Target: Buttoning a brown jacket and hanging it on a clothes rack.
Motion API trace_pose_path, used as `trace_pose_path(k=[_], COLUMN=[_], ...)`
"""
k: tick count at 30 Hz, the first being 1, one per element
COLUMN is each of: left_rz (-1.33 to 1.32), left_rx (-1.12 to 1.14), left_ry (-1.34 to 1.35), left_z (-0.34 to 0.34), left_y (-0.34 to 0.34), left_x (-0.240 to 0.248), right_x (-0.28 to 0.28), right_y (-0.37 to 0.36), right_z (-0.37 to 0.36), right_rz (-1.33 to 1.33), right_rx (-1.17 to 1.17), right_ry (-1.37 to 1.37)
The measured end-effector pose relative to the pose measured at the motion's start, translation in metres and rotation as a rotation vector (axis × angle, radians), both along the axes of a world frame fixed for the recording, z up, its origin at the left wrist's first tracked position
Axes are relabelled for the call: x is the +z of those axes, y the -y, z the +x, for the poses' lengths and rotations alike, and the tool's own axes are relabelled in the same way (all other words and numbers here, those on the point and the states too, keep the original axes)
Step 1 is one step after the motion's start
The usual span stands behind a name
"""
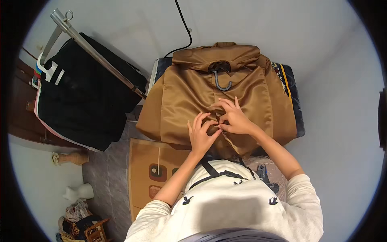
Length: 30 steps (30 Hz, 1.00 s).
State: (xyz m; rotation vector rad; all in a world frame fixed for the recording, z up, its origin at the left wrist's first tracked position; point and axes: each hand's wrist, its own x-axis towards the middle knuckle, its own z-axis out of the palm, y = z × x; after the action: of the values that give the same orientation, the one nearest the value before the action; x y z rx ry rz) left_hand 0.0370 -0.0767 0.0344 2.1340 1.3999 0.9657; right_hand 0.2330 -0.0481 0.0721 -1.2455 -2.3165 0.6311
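Observation:
A shiny brown satin garment (pixel 177 101) lies spread out in front of me, its collar end away from me. From its neck opening pokes a grey hanger hook (pixel 224 87). My left hand (pixel 200 135) pinches the garment at its middle front, thumb and forefinger together. Meeting it there, my right hand (pixel 237 121) also pinches the cloth, with its other fingers spread. The fingertips of both hands touch or nearly touch. Whether a button or other small fastening sits between them is too small to tell. Below the hands, the front edges part slightly.
Under the garment is a dark patterned cover (pixel 296 109). To the left, black clothes (pixel 84 97) hang by a metal rack (pixel 96 56). A brown patterned mat (pixel 141 173) lies on the floor. A black cable (pixel 183 20) runs down the wall behind.

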Motion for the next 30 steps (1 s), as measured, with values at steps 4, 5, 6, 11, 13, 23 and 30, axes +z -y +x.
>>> trace_pose_path(k=[4,5,6,11,13,23,30], left_rz=[0.085,0.117,0.150,0.257,0.278,0.207,0.111], left_rx=[0.004,0.008,0.011,0.002,0.011,0.022,0.047], left_ry=[-0.035,-0.058,-0.081,-0.073,-0.049,-0.016,-0.151], left_z=[0.004,0.005,0.006,0.011,0.010,-0.013,-0.007], left_y=[0.000,0.000,0.000,0.001,0.002,-0.020,-0.033], left_x=[0.001,0.001,0.000,-0.007,-0.013,-0.003,-0.012], right_x=[-0.010,-0.012,-0.014,-0.022,-0.020,0.008,-0.032], right_y=[-0.004,-0.005,-0.006,-0.004,-0.001,-0.024,-0.077], right_z=[0.003,0.003,0.003,-0.001,-0.005,0.020,0.028], right_rz=[-0.118,-0.151,-0.160,-0.215,-0.156,0.471,0.492], right_rx=[-0.058,-0.080,-0.097,-0.123,-0.141,-0.386,-0.446], right_ry=[-0.097,-0.154,-0.158,-0.193,-0.140,0.276,0.466])
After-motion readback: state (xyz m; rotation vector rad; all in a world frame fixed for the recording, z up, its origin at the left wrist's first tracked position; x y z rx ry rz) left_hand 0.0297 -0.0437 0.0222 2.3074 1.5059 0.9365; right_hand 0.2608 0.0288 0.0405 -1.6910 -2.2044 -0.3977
